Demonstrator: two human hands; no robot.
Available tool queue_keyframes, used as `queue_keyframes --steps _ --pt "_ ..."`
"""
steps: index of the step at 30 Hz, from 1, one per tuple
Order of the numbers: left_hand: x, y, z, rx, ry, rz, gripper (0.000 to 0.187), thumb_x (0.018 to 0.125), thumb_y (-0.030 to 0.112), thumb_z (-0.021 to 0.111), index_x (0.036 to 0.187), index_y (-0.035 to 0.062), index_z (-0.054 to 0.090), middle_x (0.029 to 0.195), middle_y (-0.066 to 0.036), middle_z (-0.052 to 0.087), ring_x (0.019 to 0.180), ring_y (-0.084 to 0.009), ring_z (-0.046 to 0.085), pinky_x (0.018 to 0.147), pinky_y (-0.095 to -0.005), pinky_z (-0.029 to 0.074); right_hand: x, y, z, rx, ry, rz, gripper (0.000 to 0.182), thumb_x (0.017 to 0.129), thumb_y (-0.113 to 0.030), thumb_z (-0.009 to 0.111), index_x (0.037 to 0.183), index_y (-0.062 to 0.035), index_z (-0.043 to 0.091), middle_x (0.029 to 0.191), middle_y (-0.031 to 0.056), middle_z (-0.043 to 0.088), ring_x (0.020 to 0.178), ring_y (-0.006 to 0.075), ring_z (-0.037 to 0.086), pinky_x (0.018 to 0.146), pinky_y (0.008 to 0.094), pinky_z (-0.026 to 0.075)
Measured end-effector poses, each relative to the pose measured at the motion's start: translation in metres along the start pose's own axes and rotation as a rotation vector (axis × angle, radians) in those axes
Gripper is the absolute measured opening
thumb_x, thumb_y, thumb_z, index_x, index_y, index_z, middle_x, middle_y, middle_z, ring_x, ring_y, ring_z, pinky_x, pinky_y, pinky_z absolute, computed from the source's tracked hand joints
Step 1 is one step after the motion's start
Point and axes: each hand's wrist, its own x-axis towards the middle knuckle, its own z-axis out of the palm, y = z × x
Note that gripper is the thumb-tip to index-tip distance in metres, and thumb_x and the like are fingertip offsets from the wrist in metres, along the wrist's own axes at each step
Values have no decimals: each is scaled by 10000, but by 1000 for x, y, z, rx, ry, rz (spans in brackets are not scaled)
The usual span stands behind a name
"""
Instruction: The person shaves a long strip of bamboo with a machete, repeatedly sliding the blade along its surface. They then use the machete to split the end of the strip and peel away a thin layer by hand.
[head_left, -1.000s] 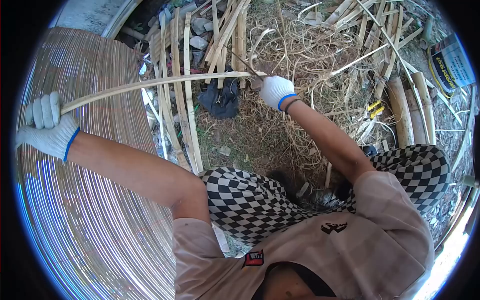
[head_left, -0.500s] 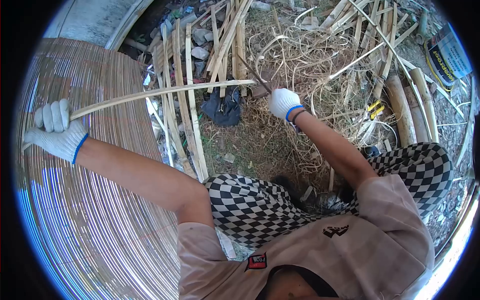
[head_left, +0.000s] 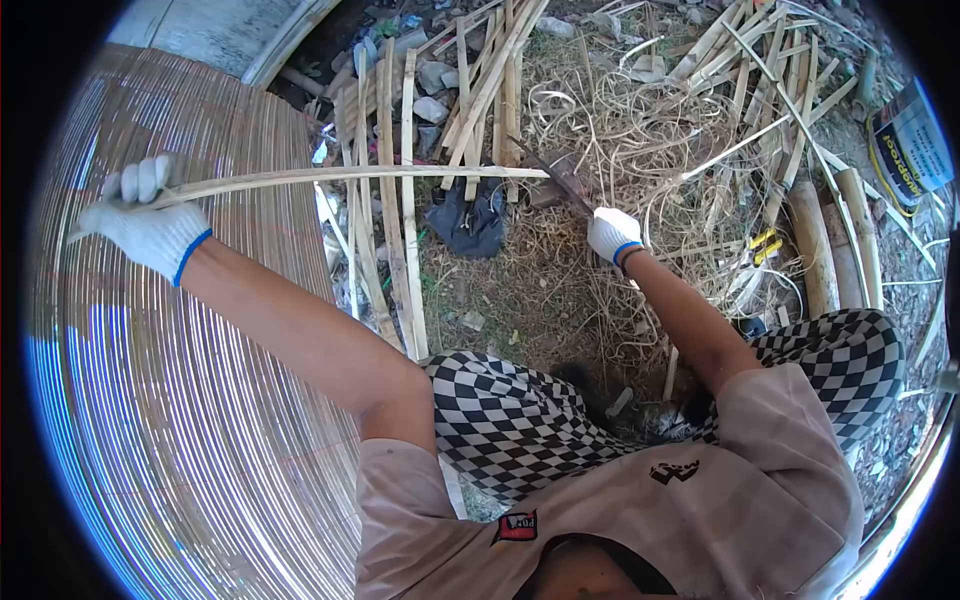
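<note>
My left hand (head_left: 150,212), in a white glove with a blue cuff, grips one end of a long pale bamboo strip (head_left: 330,174). The strip reaches right across the view to a small block (head_left: 553,190) on the ground. My right hand (head_left: 613,234), gloved too, is closed round the hidden handle of a long dark-bladed knife (head_left: 562,182). Its blade points up and left, close to the strip's far end; whether they touch is hard to tell.
A slatted bamboo screen (head_left: 200,330) fills the left side. Split strips (head_left: 408,210) and a dark plastic bag (head_left: 470,222) lie mid-view. Curly shavings (head_left: 640,130) cover the ground. Thick bamboo pieces (head_left: 815,250), yellow-handled cutters (head_left: 766,246) and a bucket (head_left: 908,150) are right.
My right hand and the knife have moved slightly right and down relative to the strip's end. The strip now looks straighter. The whole view has shifted a little.
</note>
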Motion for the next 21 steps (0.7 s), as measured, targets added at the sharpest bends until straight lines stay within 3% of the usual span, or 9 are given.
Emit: queue_keyframes --steps 2,5,7,10,13,14,16,18,21 --pt "0 0 14 97 171 -32 743 950 823 210 696 132 316 560 30 171 464 -95 138 396 -257 180 2 -1 -9 110 -96 94 392 970 -371 543 967 -28 733 957 224 737 885 426 711 780 476 581" --pt "3 15 -8 -82 -282 -163 775 897 868 178 715 131 334 554 32 189 451 -91 136 388 -250 193 -5 -8 -30 185 -107 134 485 1000 -421 495 1035 6 723 996 269 722 936 457 697 823 497 569" --pt "-7 20 -1 -150 -281 -138 770 849 906 259 681 158 324 543 40 185 442 -87 129 378 -246 182 -15 -32 -69 228 -112 205 484 1003 -423 494 1039 3 722 962 282 717 927 463 695 828 504 566" --pt "-10 23 6 -248 -303 -180 755 794 931 374 642 195 295 534 53 180 450 -82 109 378 -253 135 -18 -66 -102 262 34 102 454 1015 -402 487 1069 -12 714 871 277 710 864 452 702 799 524 564" --pt "-1 19 3 -288 -423 -174 744 887 872 326 683 159 391 546 51 224 447 -90 137 382 -258 150 -33 -131 -175 349 170 -101 390 1032 -358 501 1087 -16 679 763 251 688 766 446 694 707 526 555" --pt "-2 17 3 -361 -473 -154 651 999 731 401 715 146 415 568 45 247 466 -92 179 415 -263 179 -39 -153 -197 354 203 -146 349 1034 -337 512 1082 -23 656 730 237 676 734 442 688 677 524 547" --pt "-3 20 8 -327 -460 -142 566 1034 618 433 732 139 425 579 39 259 479 -96 195 433 -272 194 -52 -191 -232 373 260 -243 276 1030 -301 539 1066 -37 612 691 217 658 686 436 678 632 521 535" --pt "-13 28 21 -317 -377 -135 460 1049 462 466 728 134 430 589 29 275 489 -104 212 452 -295 204 -58 -215 -234 377 362 -352 231 1016 -276 566 1041 -48 593 688 208 653 662 431 670 611 514 529" --pt "-18 32 29 -265 -341 -134 457 1047 437 462 702 144 400 591 23 269 495 -115 195 457 -299 193 -44 -222 -188 249 485 -366 219 1001 -257 585 986 -39 602 695 191 662 654 385 684 596 484 537"
